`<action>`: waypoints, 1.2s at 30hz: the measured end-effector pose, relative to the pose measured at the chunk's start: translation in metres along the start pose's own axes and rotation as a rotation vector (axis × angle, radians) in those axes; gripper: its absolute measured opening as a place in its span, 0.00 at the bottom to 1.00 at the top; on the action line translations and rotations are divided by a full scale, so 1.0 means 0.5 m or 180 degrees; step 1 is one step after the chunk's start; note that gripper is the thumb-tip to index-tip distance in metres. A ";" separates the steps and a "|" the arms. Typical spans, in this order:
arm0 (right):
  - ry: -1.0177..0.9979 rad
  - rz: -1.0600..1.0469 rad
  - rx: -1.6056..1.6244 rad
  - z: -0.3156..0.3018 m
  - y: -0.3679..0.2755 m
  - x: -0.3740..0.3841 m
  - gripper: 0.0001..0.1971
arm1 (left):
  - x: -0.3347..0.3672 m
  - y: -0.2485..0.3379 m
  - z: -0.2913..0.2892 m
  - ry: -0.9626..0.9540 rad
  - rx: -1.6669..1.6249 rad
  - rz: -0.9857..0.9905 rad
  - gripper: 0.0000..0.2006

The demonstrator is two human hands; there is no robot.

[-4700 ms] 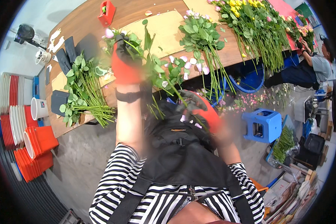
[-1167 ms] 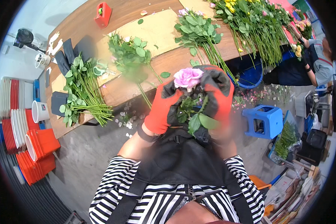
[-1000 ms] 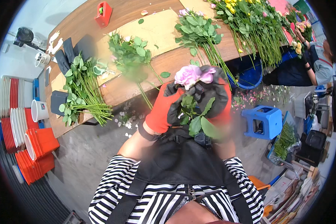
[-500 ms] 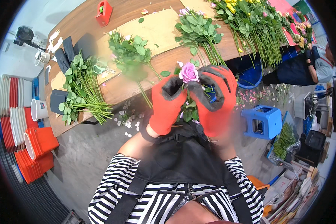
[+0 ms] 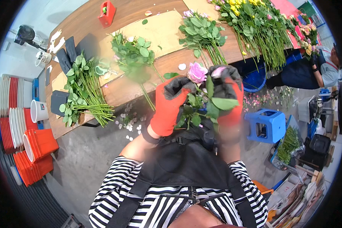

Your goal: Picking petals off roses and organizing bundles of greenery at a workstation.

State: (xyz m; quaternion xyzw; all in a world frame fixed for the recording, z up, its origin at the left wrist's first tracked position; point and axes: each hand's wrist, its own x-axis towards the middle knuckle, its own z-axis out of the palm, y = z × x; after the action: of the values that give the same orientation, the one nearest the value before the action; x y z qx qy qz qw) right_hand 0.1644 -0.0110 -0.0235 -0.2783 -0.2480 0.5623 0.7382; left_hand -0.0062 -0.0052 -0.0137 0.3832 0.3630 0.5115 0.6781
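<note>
Both hands gloved, orange-red with dark palms and fingers, raised together in front of the black apron [image 5: 178,163], near the desk's front edge. Left hand [image 5: 169,108]: fingers curled closed around a pink rose [image 5: 197,73] just beneath its bloom, flower upright and facing up. Rose leaves [image 5: 195,119] hang below, between the two gloves. Lower stem lost among leaves and dark cloth; its course seems to run down toward the apron, hard to be sure. Right hand [image 5: 231,93]: just right of the bloom, fingers bent in, gripping a pale pink petal [image 5: 217,72], which is apart from the bloom. A broad leaf crosses in front of this glove.

On the wooden desk [image 5: 114,91], beyond the hands: one white petal [image 5: 182,67] lying flat near the bloom; a small leafy rose bunch [image 5: 135,51] partly over a cardboard sheet [image 5: 159,30]; a second bunch of pale pink roses [image 5: 201,30] to its right; farther right, a large heap with yellow blooms [image 5: 254,28]. Far left, cut stems [image 5: 89,91], near them green-handled scissors [image 5: 101,70]. Red tape dispenser [image 5: 107,14] at the back. Scattered petals [image 5: 130,127] on the floor; blue stool [image 5: 268,125] to the right
</note>
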 end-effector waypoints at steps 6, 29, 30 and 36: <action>-0.0018 -0.0473 -0.2668 0.095 -0.061 -0.052 0.16 | -0.001 0.016 0.016 0.0135 0.0786 0.0752 0.06; -0.0061 -0.1228 -0.3539 0.120 -0.048 -0.066 0.20 | -0.003 0.006 0.017 0.0288 0.2449 0.2315 0.10; -0.0060 -0.1226 -0.3540 0.118 -0.045 -0.068 0.20 | -0.003 0.003 0.015 0.0288 0.2449 0.2312 0.10; 0.0224 -0.0265 -0.1319 0.081 -0.026 -0.057 0.14 | -0.026 -0.010 0.018 0.0127 0.1145 0.1227 0.11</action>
State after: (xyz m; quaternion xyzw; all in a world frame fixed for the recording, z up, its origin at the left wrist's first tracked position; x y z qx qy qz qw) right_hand 0.1389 -0.0361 0.0131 -0.4331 -0.3436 0.4581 0.6960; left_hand 0.0008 -0.0202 -0.0128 0.5494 0.3816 0.5659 0.4819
